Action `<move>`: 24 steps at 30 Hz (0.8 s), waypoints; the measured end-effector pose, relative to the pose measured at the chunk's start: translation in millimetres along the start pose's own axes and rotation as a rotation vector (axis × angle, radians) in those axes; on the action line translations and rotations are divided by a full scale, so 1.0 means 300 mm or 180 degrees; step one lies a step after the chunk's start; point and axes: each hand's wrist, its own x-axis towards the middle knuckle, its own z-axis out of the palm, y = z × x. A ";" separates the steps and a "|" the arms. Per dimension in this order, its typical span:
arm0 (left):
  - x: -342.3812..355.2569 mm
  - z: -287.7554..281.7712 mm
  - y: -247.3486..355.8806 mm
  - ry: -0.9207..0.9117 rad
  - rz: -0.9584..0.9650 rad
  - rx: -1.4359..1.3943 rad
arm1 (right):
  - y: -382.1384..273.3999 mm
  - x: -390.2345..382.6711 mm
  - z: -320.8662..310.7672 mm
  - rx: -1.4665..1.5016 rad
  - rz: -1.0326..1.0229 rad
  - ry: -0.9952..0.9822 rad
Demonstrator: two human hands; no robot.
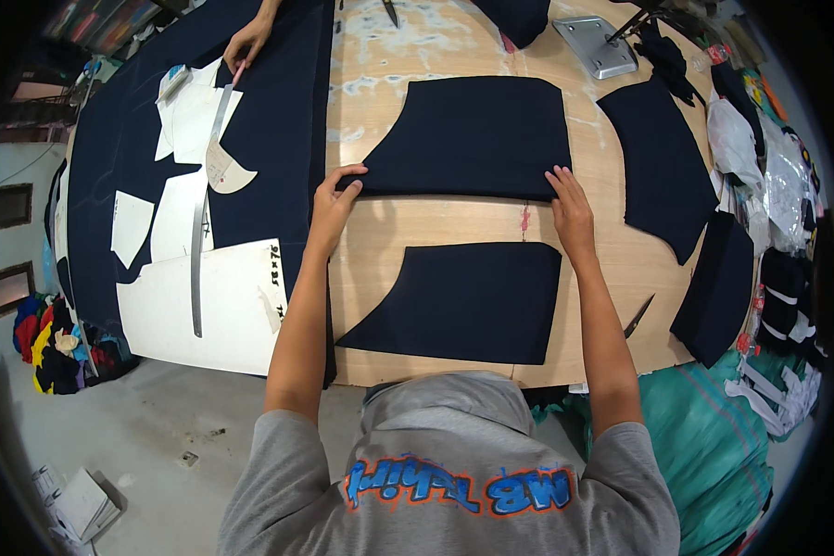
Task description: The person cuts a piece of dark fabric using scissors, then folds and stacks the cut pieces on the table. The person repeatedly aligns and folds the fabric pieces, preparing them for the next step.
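Note:
A dark navy fabric piece [477, 134] with a curved left side lies on the wooden table in front of me. My left hand [335, 206] pinches its near left corner between thumb and fingers. At the near right corner, my right hand [573, 211] grips the edge, its fingers resting over the cloth. Along the near side, between both hands, the edge looks thick, as if layered or folded. Closer to me lies a second navy fabric piece [468, 301] of similar shape, touched by neither hand.
Another person's hand [250, 42] works at far left over navy cloth bearing white paper patterns [199, 296] and a metal ruler [197, 269]. Scissors [638, 315] lie at right, near more cut navy pieces [658, 167]. A metal base plate [595, 48] stands at the back.

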 end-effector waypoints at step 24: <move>0.084 0.139 0.006 0.0996 -0.2058 -0.3031 | 0.058 0.113 -0.092 0.3513 0.3089 0.0106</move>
